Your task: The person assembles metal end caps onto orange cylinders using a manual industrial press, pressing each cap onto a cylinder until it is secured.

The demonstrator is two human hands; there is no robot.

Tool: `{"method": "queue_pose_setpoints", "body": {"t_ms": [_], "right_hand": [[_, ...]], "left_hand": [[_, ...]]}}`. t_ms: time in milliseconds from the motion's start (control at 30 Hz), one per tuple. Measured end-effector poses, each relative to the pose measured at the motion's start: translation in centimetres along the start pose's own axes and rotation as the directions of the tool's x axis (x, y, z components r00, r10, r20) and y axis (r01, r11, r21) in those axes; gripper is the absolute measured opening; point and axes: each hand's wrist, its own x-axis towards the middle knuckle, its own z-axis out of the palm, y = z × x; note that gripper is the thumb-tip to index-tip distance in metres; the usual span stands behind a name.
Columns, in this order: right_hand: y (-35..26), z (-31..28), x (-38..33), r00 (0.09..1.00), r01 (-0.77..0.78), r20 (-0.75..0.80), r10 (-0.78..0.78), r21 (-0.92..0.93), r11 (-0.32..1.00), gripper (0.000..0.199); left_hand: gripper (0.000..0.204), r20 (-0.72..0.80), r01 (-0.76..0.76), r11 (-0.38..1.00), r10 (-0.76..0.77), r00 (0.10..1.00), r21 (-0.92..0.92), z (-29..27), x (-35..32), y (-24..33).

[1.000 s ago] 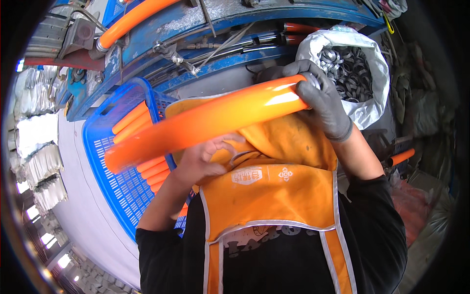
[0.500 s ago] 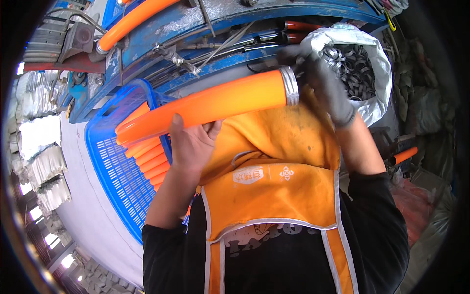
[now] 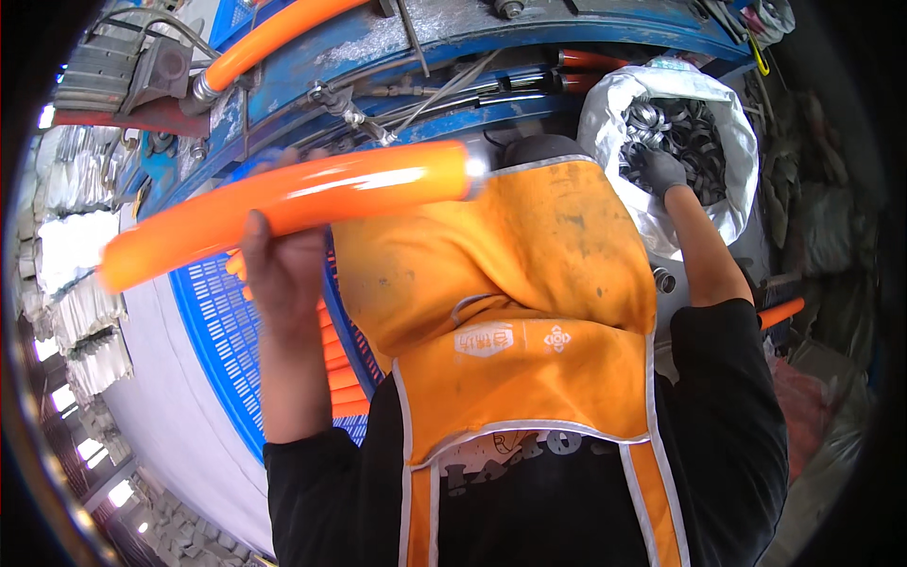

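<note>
My left hand [image 3: 279, 269] is raised, with its fingers wrapped around the orange tube [image 3: 283, 208], which lies slanted above the blue basket [image 3: 222, 340]. My gloved right hand [image 3: 661, 170] reaches into the white bag [image 3: 605, 123] of metal rings [image 3: 685, 128]; its grip I cannot tell, as the fingers are hidden.

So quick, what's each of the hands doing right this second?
Left hand: closed around the orange tube, holding it up.
Right hand: gloved, reaching into the white bag of metal rings; grip cannot be told.

Single head view; looks steeply down, close over orange apron [image 3: 510, 312].
</note>
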Motion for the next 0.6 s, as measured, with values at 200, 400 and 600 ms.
{"method": "queue_pose_setpoints", "body": {"t_ms": [200,400,600], "right_hand": [[2.0,-0.4,-2.6,0.83,0.288,-0.554,-0.063,0.33,0.899,0.032],[-9.0,-10.3,-11.3,0.925,0.244,-0.352,-0.146,0.841,-0.483,0.026],[-18.1,-15.4,-18.1,0.897,0.123,-0.31,-0.314,0.86,-0.496,0.054]], "left_hand": [[0.048,0.063,-0.226,0.556,0.297,0.953,0.8,-1.3,1.1,5.6],[0.061,0.342,-0.34,0.033,-0.081,0.936,0.94,0.9,-1.0,1.8],[0.062,0.193,-0.175,0.084,-0.504,0.842,0.981,4.0,-2.1,-1.3]]}}
